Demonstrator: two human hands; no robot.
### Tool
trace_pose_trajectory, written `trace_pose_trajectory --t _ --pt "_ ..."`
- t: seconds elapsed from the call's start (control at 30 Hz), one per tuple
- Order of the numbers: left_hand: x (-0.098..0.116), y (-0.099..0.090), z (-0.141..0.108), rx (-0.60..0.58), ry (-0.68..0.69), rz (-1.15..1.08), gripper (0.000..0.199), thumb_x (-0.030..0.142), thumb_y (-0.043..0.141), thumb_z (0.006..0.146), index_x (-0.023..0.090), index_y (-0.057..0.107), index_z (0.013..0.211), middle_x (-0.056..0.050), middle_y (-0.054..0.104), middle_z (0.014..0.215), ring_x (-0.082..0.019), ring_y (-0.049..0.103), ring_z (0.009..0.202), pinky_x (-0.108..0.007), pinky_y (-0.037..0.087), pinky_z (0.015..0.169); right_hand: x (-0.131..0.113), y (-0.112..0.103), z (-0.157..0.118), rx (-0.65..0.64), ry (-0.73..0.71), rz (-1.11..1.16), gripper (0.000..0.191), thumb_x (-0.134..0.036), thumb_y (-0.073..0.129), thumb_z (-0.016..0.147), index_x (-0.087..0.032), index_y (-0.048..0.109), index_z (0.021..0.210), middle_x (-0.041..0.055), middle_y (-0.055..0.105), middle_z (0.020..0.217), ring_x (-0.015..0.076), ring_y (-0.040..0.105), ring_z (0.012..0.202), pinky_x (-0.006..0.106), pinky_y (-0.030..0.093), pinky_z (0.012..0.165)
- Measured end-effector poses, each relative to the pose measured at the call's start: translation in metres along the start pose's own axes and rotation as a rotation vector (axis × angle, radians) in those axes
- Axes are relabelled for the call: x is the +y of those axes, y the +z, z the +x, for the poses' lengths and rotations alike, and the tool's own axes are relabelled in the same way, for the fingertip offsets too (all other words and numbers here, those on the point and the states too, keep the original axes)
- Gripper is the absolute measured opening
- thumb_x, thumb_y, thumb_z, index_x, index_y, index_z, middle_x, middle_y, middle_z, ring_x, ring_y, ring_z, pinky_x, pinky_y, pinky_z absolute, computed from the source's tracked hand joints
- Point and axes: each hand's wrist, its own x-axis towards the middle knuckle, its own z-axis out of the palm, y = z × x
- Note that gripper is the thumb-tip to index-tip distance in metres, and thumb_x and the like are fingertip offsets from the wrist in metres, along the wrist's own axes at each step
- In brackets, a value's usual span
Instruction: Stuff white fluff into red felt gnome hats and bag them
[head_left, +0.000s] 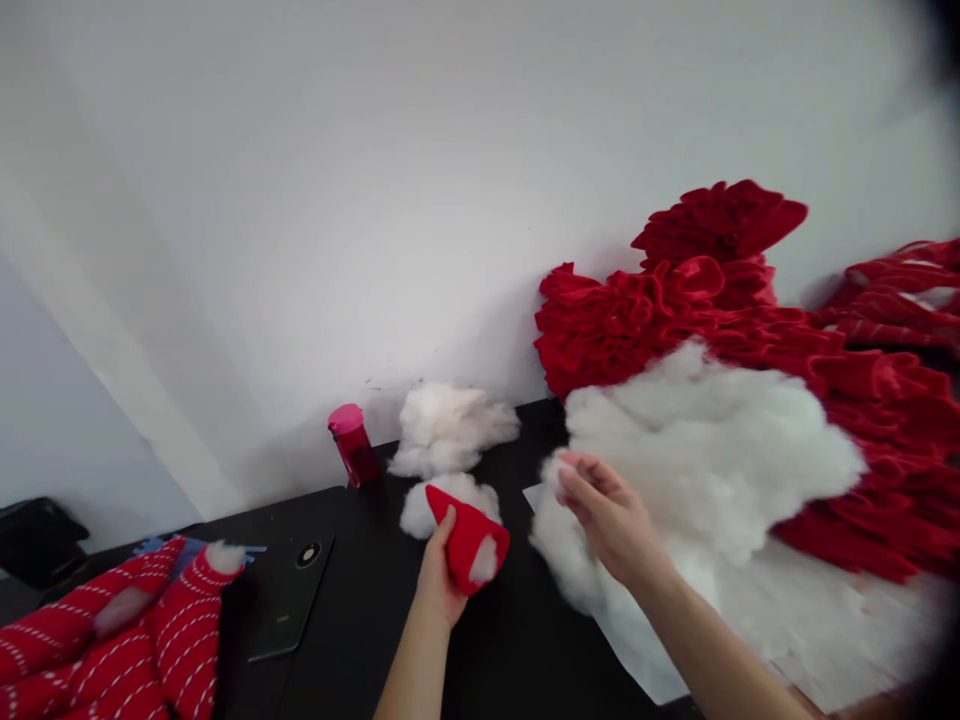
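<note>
My left hand (437, 582) is wrapped round a small red cone-shaped fabric piece (466, 532), its point tilted up and to the left. White filling shows at the wide end that faces me. At the left edge of a big fluffy heap of white stuffing (712, 440), my right hand (611, 512) is closed in a pinch, with a tuft of stuffing (553, 472) at the fingertips. Just behind the red piece lies a smaller clump of stuffing (416, 508).
Another stuffing clump (450, 425) lies against the wall, beside a pink-lidded bottle (354, 447). A large phone (294, 598) is on the black table (352, 640). Red striped stuffed pieces (184, 625) are at left. Stacked red fabric (637, 320) rises behind the heap.
</note>
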Motion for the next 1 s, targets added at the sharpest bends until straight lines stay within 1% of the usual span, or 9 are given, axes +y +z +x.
trace_pose_trajectory --t 0.13,0.3,0.4,0.47,0.57,0.67,0.77,0.87,1.0 --pt "0.0 0.013 -0.026 -0.077 0.079 -0.172 0.04 0.04 0.051 0.087 0.007 0.062 0.108 -0.012 0.073 0.099 -0.02 0.068 0.089 -0.032 0.051 0.085 -0.018 -0.007 -0.064 -0.285 0.11 0.055 0.032 -0.037 0.064 0.079 -0.02 0.057 0.104 -0.0028 0.056 0.064 0.0138 0.055 0.054 0.027 0.048 0.053" --pt "-0.023 0.022 -0.059 -0.106 0.104 -0.248 0.038 0.039 0.049 0.089 0.009 0.067 0.101 -0.012 0.073 0.096 -0.022 0.068 0.085 -0.033 0.053 0.078 -0.004 0.035 -0.108 -0.201 0.104 0.189 0.025 -0.039 0.059 0.082 -0.02 0.052 0.095 -0.0004 0.061 0.068 0.0147 0.057 0.051 0.027 0.049 0.05" --pt "-0.036 0.02 -0.074 -0.093 0.129 -0.325 0.031 0.036 0.05 0.088 0.012 0.068 0.098 -0.01 0.074 0.095 -0.023 0.068 0.087 -0.033 0.053 0.079 0.003 0.054 -0.117 -0.082 0.074 0.08 0.018 -0.036 0.054 0.083 -0.02 0.052 0.076 0.0009 0.058 0.061 0.0161 0.055 0.05 0.029 0.048 0.049" --pt "-0.044 0.018 -0.082 -0.089 0.122 -0.401 0.031 0.037 0.049 0.088 0.014 0.07 0.093 -0.009 0.074 0.091 -0.022 0.069 0.084 -0.032 0.052 0.08 0.006 0.059 -0.122 0.047 -0.086 -0.107 0.018 -0.028 0.051 0.082 -0.02 0.054 0.066 0.0038 0.055 0.066 0.0185 0.055 0.058 0.031 0.05 0.055" --pt "-0.055 0.018 -0.094 -0.089 0.076 -0.416 0.035 0.038 0.047 0.089 0.014 0.072 0.085 -0.009 0.075 0.084 -0.021 0.069 0.077 -0.03 0.053 0.076 0.012 0.061 -0.127 0.259 -0.328 -0.333 0.012 -0.02 0.05 0.075 -0.019 0.06 0.068 0.0101 0.051 0.091 0.0248 0.054 0.085 0.037 0.051 0.072" --pt "-0.065 0.02 -0.103 -0.077 0.059 -0.362 0.041 0.033 0.04 0.092 0.011 0.073 0.083 -0.011 0.074 0.085 -0.021 0.069 0.081 -0.029 0.052 0.078 0.011 0.061 -0.127 0.191 -0.365 -0.385 0.011 -0.013 0.049 0.073 -0.019 0.058 0.076 0.011 0.052 0.1 0.0237 0.055 0.088 0.035 0.051 0.072" --pt "-0.069 0.02 -0.108 -0.053 0.076 -0.348 0.045 0.03 0.034 0.094 0.012 0.072 0.08 -0.011 0.074 0.084 -0.019 0.068 0.083 -0.027 0.051 0.079 0.005 0.06 -0.124 0.054 -0.395 -0.404 0.015 -0.009 0.047 0.074 -0.021 0.055 0.078 0.0066 0.06 0.089 0.0202 0.059 0.079 0.031 0.052 0.07" --pt "-0.064 0.012 -0.113 -0.049 0.086 -0.31 0.035 0.038 0.047 0.09 0.012 0.069 0.093 -0.011 0.072 0.091 -0.02 0.067 0.087 -0.029 0.05 0.08 0.004 0.055 -0.12 0.018 -0.432 -0.407 0.014 -0.011 0.044 0.077 -0.021 0.053 0.078 0.0065 0.062 0.087 0.02 0.06 0.077 0.031 0.052 0.068" --pt "-0.054 -0.002 -0.125 0.015 0.428 0.074 0.036 0.037 0.067 0.077 0.025 0.059 0.111 -0.004 0.066 0.104 -0.021 0.061 0.097 -0.031 0.047 0.083 0.011 0.049 -0.118 -0.033 -0.462 -0.407 0.011 -0.014 0.044 0.08 -0.022 0.05 0.075 0.0077 0.062 0.091 0.0213 0.06 0.083 0.034 0.052 0.074"
